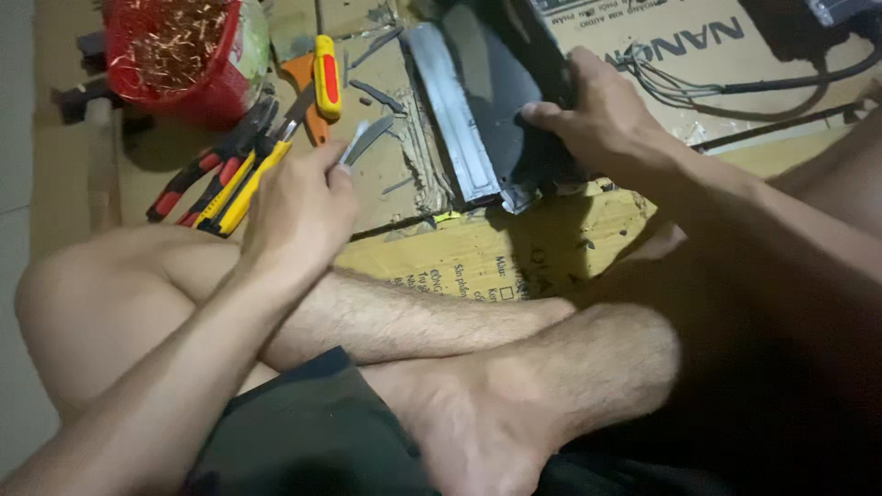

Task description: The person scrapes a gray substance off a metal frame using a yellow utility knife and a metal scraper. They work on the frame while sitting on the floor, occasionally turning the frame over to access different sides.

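A red basket [175, 55] of copper scraps sits beside yellow-handled pliers [243, 179], a screwdriver [326, 78] and flattened cardboard [514, 253].

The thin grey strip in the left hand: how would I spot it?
Start at the red bucket top left, then drop to the pliers on the cardboard. Just right, the left hand pinches a curved grey metal strip, plain, unlike the coloured handles beside it.

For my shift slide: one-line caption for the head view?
Seated cross-legged on cardboard, left hand holds a thin grey strip beside pliers; right hand grips a dark metal casing.
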